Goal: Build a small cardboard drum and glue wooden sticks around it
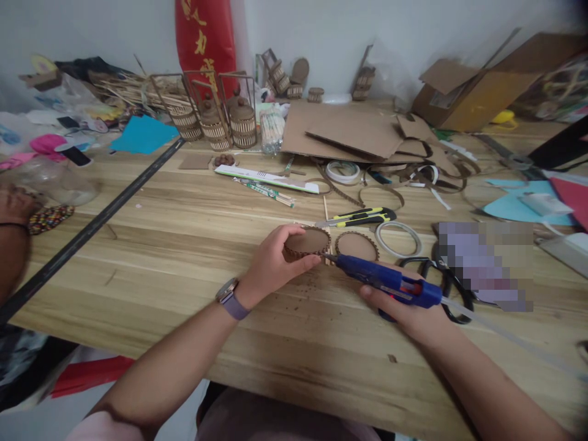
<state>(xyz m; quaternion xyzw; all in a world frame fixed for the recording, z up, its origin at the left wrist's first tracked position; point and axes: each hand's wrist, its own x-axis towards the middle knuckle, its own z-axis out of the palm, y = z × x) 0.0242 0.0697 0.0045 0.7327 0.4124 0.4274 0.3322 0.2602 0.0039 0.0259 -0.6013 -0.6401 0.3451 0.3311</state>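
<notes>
My left hand (280,260) grips the near-left rim of a round cardboard disc (309,241) with a ridged corrugated edge, thumb in front and fingers behind. In my right hand (404,312) is a blue hot glue gun (386,278), a clear glue stick trailing from its back. Its nozzle points left and meets the disc's right edge, near thin wooden sticks (327,211). Whether the tip touches the rim I cannot tell. A second round cardboard disc (357,246) lies just behind the nozzle. Beyond the discs rests a yellow-and-black utility knife (365,217).
Right of the discs are a tape roll (399,238), black-handled scissors (452,288) and a blurred-out flat item (482,263). Cardboard sheets (340,128) and small stick-covered baskets (214,125) stand farther back. A long black strip (101,217) crosses the left side, near another person's arm (13,245).
</notes>
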